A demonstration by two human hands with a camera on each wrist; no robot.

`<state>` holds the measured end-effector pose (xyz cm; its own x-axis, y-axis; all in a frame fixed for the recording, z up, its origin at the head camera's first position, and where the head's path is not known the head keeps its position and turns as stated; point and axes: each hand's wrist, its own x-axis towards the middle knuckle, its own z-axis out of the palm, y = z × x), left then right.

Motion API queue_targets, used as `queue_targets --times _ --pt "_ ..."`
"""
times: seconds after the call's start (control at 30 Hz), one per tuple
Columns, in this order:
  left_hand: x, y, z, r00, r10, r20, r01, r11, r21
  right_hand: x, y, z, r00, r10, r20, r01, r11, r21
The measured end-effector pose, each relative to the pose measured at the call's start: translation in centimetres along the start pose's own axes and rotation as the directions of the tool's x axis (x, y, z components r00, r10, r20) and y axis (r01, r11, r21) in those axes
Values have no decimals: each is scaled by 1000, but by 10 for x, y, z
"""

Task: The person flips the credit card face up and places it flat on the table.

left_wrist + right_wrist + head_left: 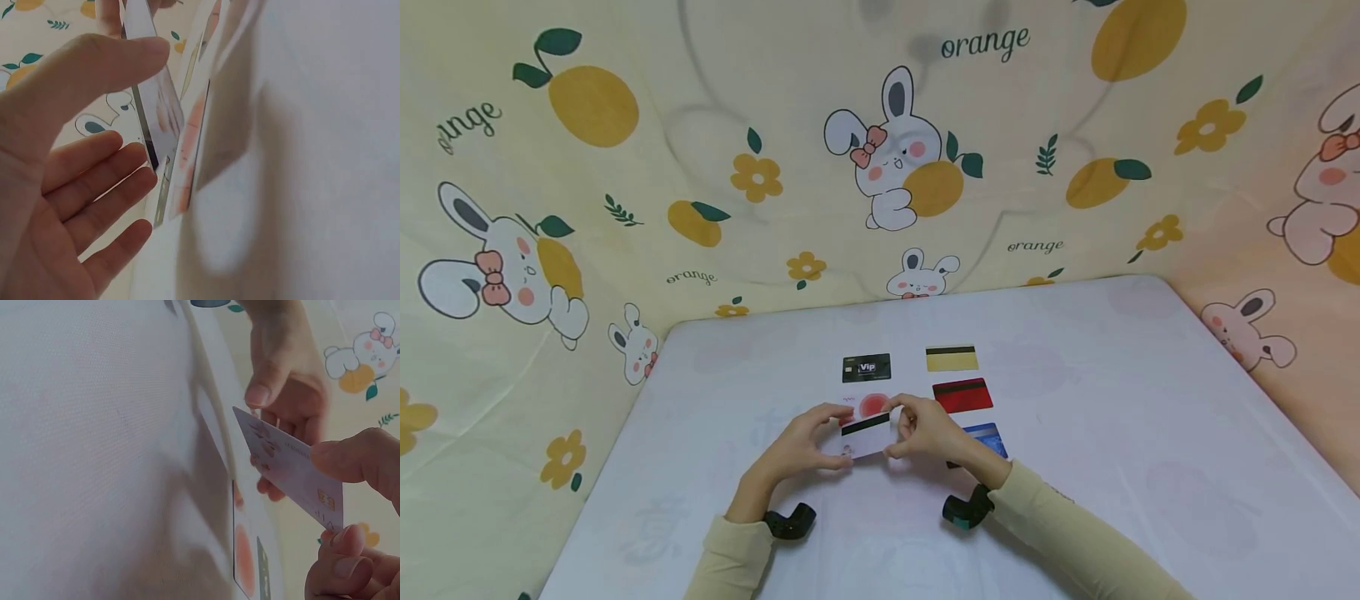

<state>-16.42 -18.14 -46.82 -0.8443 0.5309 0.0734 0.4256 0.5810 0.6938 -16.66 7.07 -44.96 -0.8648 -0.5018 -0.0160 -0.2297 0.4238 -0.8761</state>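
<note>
Thin white card [868,442] in a right-side pinch

In the head view's lower middle, the card should handle light, stiff and rather slick, best taken by its edges. The right grip [929,428] pinches its right end; the left grip [796,442] stands spread around the left end, contact unclear.
</note>
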Motion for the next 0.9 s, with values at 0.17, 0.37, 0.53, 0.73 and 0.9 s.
queue_targets --times 0.17,0.37,0.53,0.73,0.9 --pt "3 9 0 1000 11 -2 -11 1000 6 1 0 2 1000 1 -1 -1 1000 -12" --pt "7 17 1 997 79 -15 -79 997 18 1 -1 4 1000 -1 -2 1 999 -34" --pt "10 20 3 992 124 -18 -123 992 41 2 -3 5 1000 14 1 -14 999 -35" --pt "13 22 6 993 121 -2 -121 992 28 2 -5 6 1000 1 -1 -1 999 -38" --pt "13 25 7 995 102 -3 -102 994 48 2 -6 7 1000 -3 -6 2 1000 -28"
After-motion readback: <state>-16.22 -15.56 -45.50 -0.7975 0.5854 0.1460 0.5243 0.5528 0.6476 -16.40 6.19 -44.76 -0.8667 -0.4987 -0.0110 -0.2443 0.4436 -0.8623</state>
